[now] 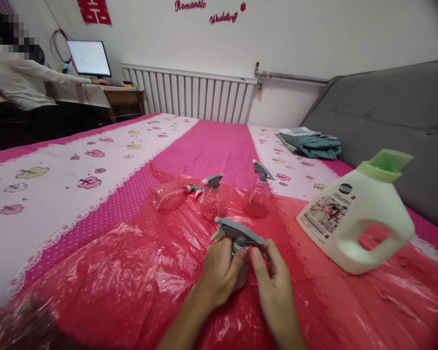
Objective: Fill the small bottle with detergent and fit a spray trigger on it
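Note:
Close in front of me a clear spray bottle with a grey trigger head (239,230) stands upright. My left hand (219,270) is closed around its neck, thumb across the near side. My right hand (273,272) is closed on the rear of the grey head, with thumb and fingers pinching it; the exact contact is partly hidden. Most of the bottle's body is behind my hands. Just beyond are two upright pink-and-grey spray bottles, one in the middle (213,201) and one to the right (257,197). A third clear spray bottle (170,196) lies on its side at left.
Red plastic sheeting (131,277) covers the near part of the pink bedspread (219,141). To the right stands a large pale-green jug (377,228) with a green cap. Folded cloths (314,146) lie by the grey headboard (387,107). A person (25,87) sits at a desk, far left.

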Tool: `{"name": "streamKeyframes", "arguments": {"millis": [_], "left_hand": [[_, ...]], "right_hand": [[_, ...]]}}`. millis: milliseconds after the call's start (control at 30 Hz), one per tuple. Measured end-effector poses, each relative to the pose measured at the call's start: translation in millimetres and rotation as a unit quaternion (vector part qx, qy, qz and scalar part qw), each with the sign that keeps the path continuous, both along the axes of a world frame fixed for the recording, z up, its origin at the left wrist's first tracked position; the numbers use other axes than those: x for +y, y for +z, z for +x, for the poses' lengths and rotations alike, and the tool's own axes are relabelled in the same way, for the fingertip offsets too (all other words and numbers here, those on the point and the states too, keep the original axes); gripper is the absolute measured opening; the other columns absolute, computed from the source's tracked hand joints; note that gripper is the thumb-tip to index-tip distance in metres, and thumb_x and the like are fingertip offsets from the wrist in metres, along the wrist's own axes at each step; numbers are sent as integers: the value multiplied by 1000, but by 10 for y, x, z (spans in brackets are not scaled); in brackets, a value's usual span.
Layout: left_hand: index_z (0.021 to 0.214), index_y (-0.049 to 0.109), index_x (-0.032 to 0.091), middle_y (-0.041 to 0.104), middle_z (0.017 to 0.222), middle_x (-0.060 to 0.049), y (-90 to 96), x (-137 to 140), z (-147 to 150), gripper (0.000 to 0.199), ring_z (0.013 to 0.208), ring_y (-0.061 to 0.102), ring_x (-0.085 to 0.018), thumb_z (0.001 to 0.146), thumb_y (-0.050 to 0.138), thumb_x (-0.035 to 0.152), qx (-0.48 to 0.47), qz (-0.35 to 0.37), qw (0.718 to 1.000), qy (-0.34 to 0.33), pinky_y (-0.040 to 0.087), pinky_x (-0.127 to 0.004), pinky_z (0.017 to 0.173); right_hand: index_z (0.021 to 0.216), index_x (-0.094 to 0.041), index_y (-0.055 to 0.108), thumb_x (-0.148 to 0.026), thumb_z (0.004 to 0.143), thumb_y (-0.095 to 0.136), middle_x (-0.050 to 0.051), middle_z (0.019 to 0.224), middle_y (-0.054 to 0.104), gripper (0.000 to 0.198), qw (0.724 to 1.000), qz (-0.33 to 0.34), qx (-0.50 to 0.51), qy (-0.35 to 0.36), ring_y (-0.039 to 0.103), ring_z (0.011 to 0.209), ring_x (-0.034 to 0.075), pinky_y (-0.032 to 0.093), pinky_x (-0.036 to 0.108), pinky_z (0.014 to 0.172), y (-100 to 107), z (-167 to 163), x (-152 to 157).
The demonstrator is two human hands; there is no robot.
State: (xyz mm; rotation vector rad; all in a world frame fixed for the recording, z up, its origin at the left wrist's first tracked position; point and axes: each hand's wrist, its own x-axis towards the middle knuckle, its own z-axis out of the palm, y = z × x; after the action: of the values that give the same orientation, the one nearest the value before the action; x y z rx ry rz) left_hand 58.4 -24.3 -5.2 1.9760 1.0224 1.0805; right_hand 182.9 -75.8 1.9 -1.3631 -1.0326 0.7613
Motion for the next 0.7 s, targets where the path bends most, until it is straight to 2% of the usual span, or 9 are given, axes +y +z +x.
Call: {"name": "streamKeyframes", "arguments": {"millis": [67,133,300,367,433,533,600,700], "left_hand": [[97,61,22,71,95,-10,-13,0,4,59,87,66,-27,111,26,67,-8,3,1000,4,51,-40,82],[94,61,22,70,89,-7,-17,9,9,60,81,65,-25,112,24,66,-19,8,1000,-3,48,-36,75],[91,61,22,68,84,-5,-2,40,27,56,75,63,-22,114,27,60,-38,12,999,-10,45,-34,72],[90,62,22,68,83,-5,3,46,32,55,75,63,-23,114,29,58,-36,17,999,-5,44,-33,71],[90,63,21,69,85,-6,6,48,34,53,78,64,-23,114,31,56,-31,20,999,-4,45,-34,73],[104,68,20,75,101,-9,10,39,28,46,93,68,-27,113,35,52,-38,25,999,-20,48,-36,83],[113,68,20,76,110,-11,9,27,19,43,101,69,-28,113,37,49,-39,25,999,-27,49,-39,89],[114,67,19,76,109,-11,-9,6,6,41,99,70,-30,112,38,48,-11,31,999,-25,50,-41,88]], "right_hand": [[93,-20,68,-67,94,63,7,98,71,48,1000,19,-5,-4,66,87,16,53,26,81,19,5,-2],[90,-20,68,-65,92,66,7,100,72,46,999,38,-10,-24,67,92,17,54,26,84,20,25,4],[91,-19,69,-64,90,69,9,102,73,45,999,34,-14,-32,68,98,21,55,32,91,-40,91,53],[97,-19,68,-63,87,73,9,104,72,45,998,40,-2,-52,68,100,21,55,33,93,-46,93,85],[111,-21,66,-60,85,78,8,115,71,48,995,69,19,-65,67,110,20,53,33,100,-22,80,115],[130,-24,63,-54,87,78,8,136,65,55,995,98,19,-15,63,126,20,49,34,109,61,64,142],[128,-24,66,-51,90,76,8,133,67,48,995,92,-10,23,64,123,20,50,34,108,125,67,153],[112,-22,70,-51,95,69,7,115,71,34,994,102,-34,21,68,110,18,53,31,99,197,86,175]]}}
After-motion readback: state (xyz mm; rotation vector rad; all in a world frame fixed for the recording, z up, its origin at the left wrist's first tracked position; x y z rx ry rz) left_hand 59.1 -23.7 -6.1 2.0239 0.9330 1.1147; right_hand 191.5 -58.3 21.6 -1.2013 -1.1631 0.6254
